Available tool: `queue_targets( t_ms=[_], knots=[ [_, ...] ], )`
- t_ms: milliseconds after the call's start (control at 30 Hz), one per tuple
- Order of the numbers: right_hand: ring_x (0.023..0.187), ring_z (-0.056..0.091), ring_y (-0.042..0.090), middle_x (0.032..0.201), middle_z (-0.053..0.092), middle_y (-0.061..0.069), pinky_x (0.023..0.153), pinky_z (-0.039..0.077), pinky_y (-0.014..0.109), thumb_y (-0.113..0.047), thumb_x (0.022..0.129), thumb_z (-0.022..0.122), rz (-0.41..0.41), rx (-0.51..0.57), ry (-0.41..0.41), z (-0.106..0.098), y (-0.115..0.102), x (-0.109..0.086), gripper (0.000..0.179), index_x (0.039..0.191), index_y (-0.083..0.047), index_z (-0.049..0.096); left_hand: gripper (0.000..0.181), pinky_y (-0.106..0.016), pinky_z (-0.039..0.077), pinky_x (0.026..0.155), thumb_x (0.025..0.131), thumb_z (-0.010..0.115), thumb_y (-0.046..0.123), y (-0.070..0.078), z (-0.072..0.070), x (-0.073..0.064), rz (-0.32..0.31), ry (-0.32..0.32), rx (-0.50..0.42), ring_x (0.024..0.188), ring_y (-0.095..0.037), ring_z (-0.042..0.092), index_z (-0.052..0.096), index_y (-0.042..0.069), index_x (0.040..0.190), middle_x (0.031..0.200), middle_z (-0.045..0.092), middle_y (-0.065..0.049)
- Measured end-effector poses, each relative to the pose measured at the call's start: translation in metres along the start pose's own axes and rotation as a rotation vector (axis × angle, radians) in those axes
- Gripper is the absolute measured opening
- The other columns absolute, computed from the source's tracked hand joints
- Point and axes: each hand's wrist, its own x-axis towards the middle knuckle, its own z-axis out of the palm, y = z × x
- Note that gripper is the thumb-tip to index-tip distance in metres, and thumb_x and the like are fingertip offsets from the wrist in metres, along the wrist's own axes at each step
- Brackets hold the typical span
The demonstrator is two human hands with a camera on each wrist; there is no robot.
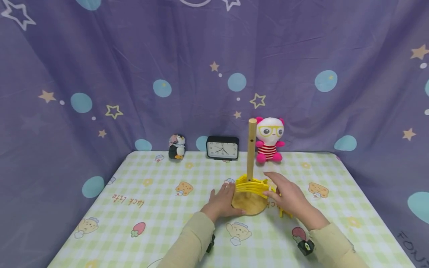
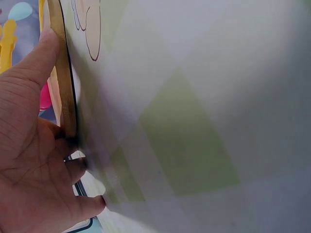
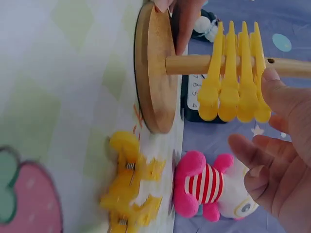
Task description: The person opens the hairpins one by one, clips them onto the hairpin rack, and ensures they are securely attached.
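Note:
A wooden stand (image 1: 249,206) with a round base and an upright post stands right of the table's middle. Several yellow plastic clips (image 3: 228,94) sit in a row around the post. My left hand (image 1: 220,203) grips the edge of the base, thumb and fingers spread along its rim. To the right, my right hand (image 1: 291,197) is beside the row, its thumb tip at the topmost clip and the other fingers apart from it. Loose yellow clips (image 3: 127,189) with metal springs lie on the cloth near the base, partly hidden by my right hand in the head view.
Along the back edge are a penguin toy (image 1: 177,147), a black alarm clock (image 1: 222,148) and a pink-and-white plush toy (image 1: 269,141). A checked cloth (image 1: 161,227) covers the table. Behind hangs a purple curtain (image 1: 194,56).

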Motion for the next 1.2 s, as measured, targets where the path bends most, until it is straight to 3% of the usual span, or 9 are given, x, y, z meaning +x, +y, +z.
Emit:
queue_targets(
  t_ms=[67,467,600,700,800,900,1033,1200],
  knots=[
    [0.064,0.047,0.005,0.141,0.051,0.01,0.055,0.042,0.025,-0.034,0.089,0.072,0.034,-0.001,0.0,-0.003,0.003,-0.005,0.062,0.142,-0.012,0.049,0.11,-0.058,0.01,0.116,0.076,0.069,0.068,0.0,-0.001,0.0,0.001,0.001,-0.005,0.148,-0.026,0.014,0.02,0.011,0.156,0.162,0.019,-0.006],
    [0.06,0.044,0.008,0.119,0.062,0.01,0.049,0.037,0.026,-0.018,0.084,0.077,0.117,-0.085,0.03,-0.015,0.028,-0.035,0.051,0.131,-0.009,0.058,0.109,-0.058,0.008,0.117,0.077,0.07,0.065,-0.001,-0.001,-0.001,-0.001,-0.008,-0.028,0.149,-0.026,0.012,0.019,0.011,0.156,0.162,0.017,-0.006],
    [0.077,0.06,0.021,0.11,0.065,0.011,0.062,0.05,0.039,-0.015,0.081,0.079,0.162,-0.115,0.029,-0.014,0.037,-0.043,0.051,0.128,-0.006,0.06,0.108,-0.057,0.007,0.117,0.078,0.07,0.065,-0.002,-0.001,0.0,-0.004,-0.017,-0.024,0.149,-0.025,0.011,0.018,0.011,0.157,0.162,0.016,-0.006],
    [0.093,0.063,0.031,0.106,0.065,0.011,0.071,0.052,0.049,-0.013,0.08,0.079,0.182,-0.117,0.003,-0.014,0.042,-0.048,0.05,0.126,-0.004,0.06,0.109,-0.058,0.007,0.117,0.078,0.069,0.065,-0.002,0.0,0.001,-0.003,-0.02,-0.019,0.149,-0.025,0.01,0.018,0.011,0.157,0.162,0.016,-0.006],
    [0.093,0.063,0.031,0.103,0.065,0.009,0.072,0.052,0.05,-0.012,0.079,0.077,0.202,-0.108,-0.035,-0.014,0.045,-0.051,0.049,0.125,-0.003,0.061,0.109,-0.058,0.008,0.116,0.078,0.069,0.066,-0.001,-0.001,0.001,0.003,-0.018,-0.021,0.149,-0.025,0.011,0.018,0.011,0.157,0.162,0.016,-0.006],
    [0.087,0.063,0.027,0.101,0.065,0.007,0.067,0.052,0.046,-0.02,0.079,0.079,0.23,-0.093,-0.083,-0.012,0.048,-0.053,0.053,0.125,-0.003,0.06,0.109,-0.059,0.009,0.116,0.077,0.069,0.066,-0.001,-0.002,0.0,0.007,-0.013,-0.027,0.149,-0.026,0.012,0.02,0.01,0.156,0.162,0.017,-0.006],
    [0.076,0.058,0.019,0.094,0.063,0.004,0.062,0.048,0.041,-0.045,0.074,0.082,0.304,-0.086,-0.164,-0.008,0.049,-0.053,0.068,0.122,-0.003,0.059,0.108,-0.06,0.009,0.116,0.077,0.069,0.065,0.001,-0.004,-0.001,0.009,-0.01,-0.031,0.149,-0.026,0.012,0.02,0.01,0.156,0.162,0.018,-0.007],
    [0.067,0.046,0.018,0.078,0.051,0.001,0.056,0.038,0.035,-0.06,0.066,0.081,0.364,-0.096,-0.244,-0.002,0.05,-0.055,0.069,0.101,-0.006,0.056,0.106,-0.06,0.009,0.116,0.079,0.07,0.064,0.0,-0.002,-0.001,0.021,-0.006,-0.031,0.149,-0.027,0.012,0.02,0.009,0.156,0.162,0.018,-0.008]
  ],
)
